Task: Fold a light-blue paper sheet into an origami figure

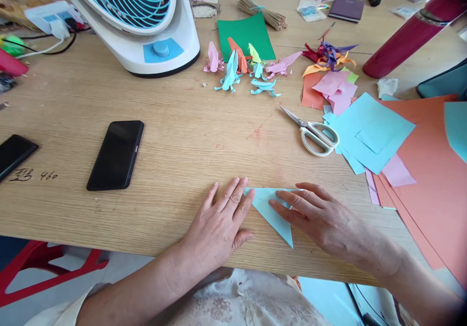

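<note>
In the head view, a folded light-blue paper triangle lies on the table, its left corner met by the flat, extended fingers of the left hand. Its right side is covered by the loosely bent right hand; whether paper is pinched there cannot be told. A crease is apparently being flattened, for which aligned edges and even pressure seem to be required.

Bare forearms, pale left sleeve, cream garment with faint tonal floral pattern, left hand and right hand bare, fingers with short nails.
</note>
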The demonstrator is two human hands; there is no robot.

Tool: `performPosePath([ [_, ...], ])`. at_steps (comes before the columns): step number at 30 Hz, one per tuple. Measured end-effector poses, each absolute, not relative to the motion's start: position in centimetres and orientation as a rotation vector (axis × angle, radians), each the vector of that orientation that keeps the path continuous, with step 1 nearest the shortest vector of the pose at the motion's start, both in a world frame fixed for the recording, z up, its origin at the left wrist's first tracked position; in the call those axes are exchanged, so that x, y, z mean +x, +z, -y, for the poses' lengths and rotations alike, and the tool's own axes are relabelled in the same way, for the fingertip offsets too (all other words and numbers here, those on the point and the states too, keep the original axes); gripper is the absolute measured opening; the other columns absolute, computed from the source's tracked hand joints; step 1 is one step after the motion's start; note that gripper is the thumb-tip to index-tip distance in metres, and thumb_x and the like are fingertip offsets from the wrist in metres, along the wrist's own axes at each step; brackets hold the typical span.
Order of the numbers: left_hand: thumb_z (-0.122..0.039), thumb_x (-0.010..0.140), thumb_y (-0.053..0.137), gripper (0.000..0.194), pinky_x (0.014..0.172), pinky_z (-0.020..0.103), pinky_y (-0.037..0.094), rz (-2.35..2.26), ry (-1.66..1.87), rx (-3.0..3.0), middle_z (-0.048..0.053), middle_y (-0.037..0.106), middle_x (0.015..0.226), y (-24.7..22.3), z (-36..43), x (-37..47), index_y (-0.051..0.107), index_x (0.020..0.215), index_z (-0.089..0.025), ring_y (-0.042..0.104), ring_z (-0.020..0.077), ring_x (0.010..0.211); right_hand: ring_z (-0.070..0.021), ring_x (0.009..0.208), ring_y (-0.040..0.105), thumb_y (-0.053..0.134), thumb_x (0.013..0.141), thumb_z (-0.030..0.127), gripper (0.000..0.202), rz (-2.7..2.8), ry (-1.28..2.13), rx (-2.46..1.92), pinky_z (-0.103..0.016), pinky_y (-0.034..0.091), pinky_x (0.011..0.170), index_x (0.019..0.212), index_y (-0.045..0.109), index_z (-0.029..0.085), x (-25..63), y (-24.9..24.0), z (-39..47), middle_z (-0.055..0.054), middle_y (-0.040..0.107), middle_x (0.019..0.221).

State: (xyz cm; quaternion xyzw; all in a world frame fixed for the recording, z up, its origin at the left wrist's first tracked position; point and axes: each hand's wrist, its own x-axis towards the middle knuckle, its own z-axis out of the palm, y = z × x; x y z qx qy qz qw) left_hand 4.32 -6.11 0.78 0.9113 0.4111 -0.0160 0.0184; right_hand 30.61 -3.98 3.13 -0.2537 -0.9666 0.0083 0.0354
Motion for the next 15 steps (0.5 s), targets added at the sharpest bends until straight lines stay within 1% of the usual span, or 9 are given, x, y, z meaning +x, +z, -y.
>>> performPosePath([
  [3,-0.059,0.089,0.054,0.075,0.112,0.057,0.031,-1.249,-0.032,2.803,0.018,0.027,0.159,1.0,6.1,4.4,0.032,0.151,-0.022,0.029,0.0330,0.146,-0.0261,0.103,0.057,0.040,0.097,0.010,0.033,2.944,0.005,-0.768,-0.051,0.040,0.102,0.122,0.061,0.008,30.6,3.4,4.2,-0.014,0.063,0.117],
  [6,-0.062,0.087,0.054,0.077,0.113,0.062,0.027,-1.249,-0.002,2.803,0.017,0.027,0.159,1.2,5.9,4.6,0.037,0.149,-0.019,0.027,0.0371,0.146,-0.0274,0.106,0.057,0.044,0.096,0.009,0.030,2.916,-0.032,-0.762,-0.052,0.039,0.103,0.119,0.064,0.008,30.8,3.5,4.4,-0.015,0.064,0.117],
  [8,-0.059,0.090,0.053,0.074,0.116,0.057,0.025,-1.156,0.015,2.853,0.015,0.027,0.160,1.2,5.7,4.6,0.039,0.147,-0.014,0.025,0.0341,0.147,-0.0272,0.107,0.056,0.046,0.096,0.010,0.028,2.907,-0.045,-0.775,-0.051,0.039,0.102,0.117,0.065,0.009,30.9,3.5,4.6,-0.015,0.063,0.121],
  [10,-0.051,0.094,0.051,0.070,0.119,0.044,0.025,-1.025,0.042,2.906,0.013,0.027,0.160,1.1,5.4,4.6,0.038,0.146,-0.007,0.027,0.0267,0.147,-0.0259,0.106,0.057,0.046,0.096,0.010,0.027,2.899,-0.058,-0.794,-0.049,0.040,0.098,0.114,0.066,0.011,30.9,3.5,4.8,-0.013,0.062,0.124],
  [11,-0.047,0.095,0.051,0.068,0.119,0.038,0.027,-0.976,0.056,2.920,0.013,0.028,0.159,0.9,5.3,4.6,0.036,0.146,-0.005,0.030,0.0237,0.146,-0.0251,0.104,0.057,0.046,0.096,0.009,0.027,2.894,-0.068,-0.802,-0.047,0.041,0.095,0.113,0.067,0.012,30.9,3.5,4.9,-0.013,0.062,0.124],
  [12,-0.045,0.096,0.052,0.068,0.118,0.035,0.027,-0.949,0.065,2.926,0.013,0.029,0.159,0.8,5.1,4.5,0.035,0.147,-0.005,0.032,0.0222,0.145,-0.0245,0.102,0.057,0.046,0.096,0.009,0.027,2.888,-0.080,-0.808,-0.046,0.042,0.092,0.113,0.067,0.012,30.9,3.5,4.9,-0.012,0.063,0.123],
  [13,-0.045,0.095,0.053,0.068,0.118,0.035,0.028,-0.938,0.074,2.928,0.013,0.029,0.159,0.7,5.0,4.5,0.033,0.148,-0.007,0.034,0.0223,0.145,-0.0240,0.101,0.058,0.045,0.097,0.009,0.027,2.883,-0.090,-0.813,-0.045,0.042,0.089,0.112,0.067,0.012,30.8,3.6,5.0,-0.011,0.064,0.122],
  [15,-0.048,0.094,0.053,0.071,0.117,0.038,0.029,-0.916,0.077,2.936,0.013,0.028,0.160,0.5,5.0,4.6,0.033,0.149,-0.009,0.033,0.0251,0.145,-0.0233,0.097,0.058,0.044,0.097,0.008,0.028,2.876,-0.106,-0.812,-0.043,0.042,0.085,0.113,0.067,0.010,30.9,3.6,5.2,-0.011,0.066,0.117],
])
